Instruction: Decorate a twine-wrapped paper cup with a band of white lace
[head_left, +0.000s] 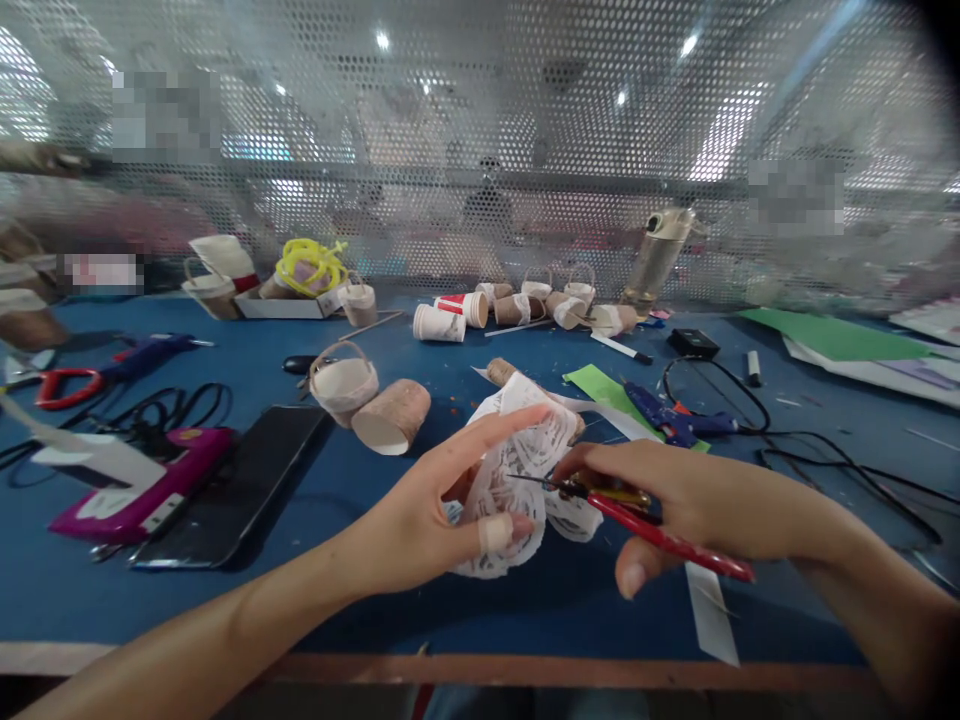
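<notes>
Leftward on the blue table point(412, 630), a magenta box point(135, 515) lies beside a flat black slab point(255, 490). From the near left, a bare forearm point(262, 605) slants toward the middle, ending in the left hand point(439, 500), whose fingers stretch over the far side of the white lace point(499, 510) while the thumb, wrapped in a pale bandage point(495, 533), presses the near side, pinching it. That lace sits between the two hands, bunched in loose folds. Just right of the left thumb, the thin tip of a red-handled tool point(697, 555) points left at the lace; I can't tell whether they touch. Its handle slants to the near right, gripped by the right hand point(690, 490), fingers curled, thumb jutting on the near side. Farther off, a blue glue gun point(679, 422) rests partly on green paper point(592, 385).
</notes>
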